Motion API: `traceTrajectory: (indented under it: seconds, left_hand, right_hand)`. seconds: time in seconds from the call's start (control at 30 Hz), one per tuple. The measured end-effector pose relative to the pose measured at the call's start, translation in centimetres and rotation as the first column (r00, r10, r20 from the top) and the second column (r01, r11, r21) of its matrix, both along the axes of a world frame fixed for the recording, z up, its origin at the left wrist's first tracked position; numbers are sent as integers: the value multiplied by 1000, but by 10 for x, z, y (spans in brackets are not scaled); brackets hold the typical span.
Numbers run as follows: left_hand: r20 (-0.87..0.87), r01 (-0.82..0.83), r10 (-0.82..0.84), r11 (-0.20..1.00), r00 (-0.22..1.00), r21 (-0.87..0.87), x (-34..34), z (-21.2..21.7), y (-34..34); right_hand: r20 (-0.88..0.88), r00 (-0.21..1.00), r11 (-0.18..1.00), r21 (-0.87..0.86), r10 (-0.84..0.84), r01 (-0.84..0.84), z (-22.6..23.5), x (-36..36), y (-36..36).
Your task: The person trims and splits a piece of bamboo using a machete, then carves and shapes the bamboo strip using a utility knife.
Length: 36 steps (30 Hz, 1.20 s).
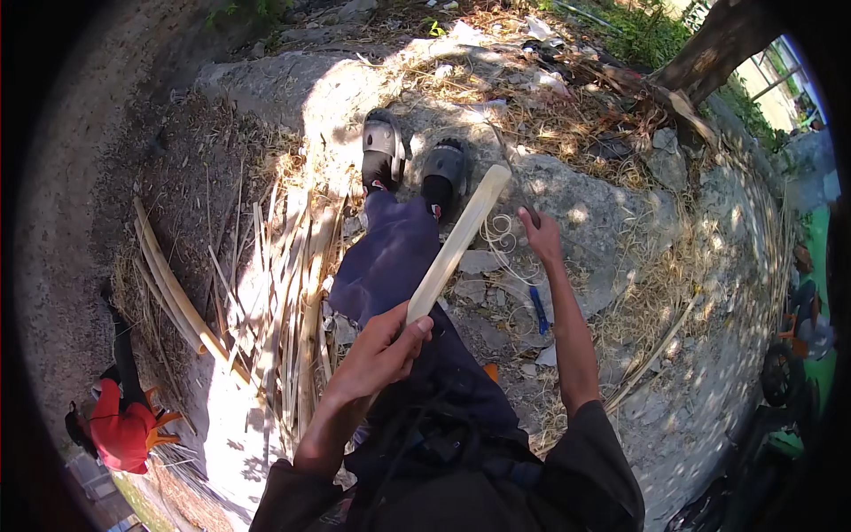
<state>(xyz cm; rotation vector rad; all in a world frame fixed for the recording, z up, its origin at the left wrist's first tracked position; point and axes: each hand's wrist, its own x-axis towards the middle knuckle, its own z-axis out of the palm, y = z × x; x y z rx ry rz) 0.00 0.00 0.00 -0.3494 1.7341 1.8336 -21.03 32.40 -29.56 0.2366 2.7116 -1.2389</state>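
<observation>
We have the pale bamboo slat point(456, 244) clamped at its near end in our left hand point(381, 350), fingers wrapped shut on it, far end angled up toward the sandals point(412, 164), so the blade side stays free. Right hand point(541, 232), just right of the slat's far end, closed on something dark; can't tell what. Split strips point(284, 284) piled left of the slat.

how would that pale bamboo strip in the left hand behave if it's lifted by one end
The bamboo strip probably stays fairly stiff: the left hand holds one end and it runs straight, unsagging. It looks thin, so likely light. Its flat shape suggests it wouldn't roll.
</observation>
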Motion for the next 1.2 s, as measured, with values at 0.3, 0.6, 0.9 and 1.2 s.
traceTrajectory:
  seconds: [0.3, 0.6, 0.9, 1.2]
  left_hand:
    - [-6, 73, -73, 973, 997, 218, 20, -1, 25]
    - [-153, 215, -180, 945, 972, 248, 22, -11, 55]
    - [-119, 216, -201, 968, 972, 128, 28, -7, 44]
    - [-307, 168, -266, 936, 914, -310, 26, 1, 49]
  right_hand:
    - [-290, 940, 848, -530, -181, 0, 200, 216, 34]
    - [-514, 808, 955, 90, 287, -282, 264, 253, 7]
    - [-543, 765, 938, 192, 346, -288, 241, 230, -31]
    - [-578, 729, 926, 303, 366, -225, 233, 205, -27]
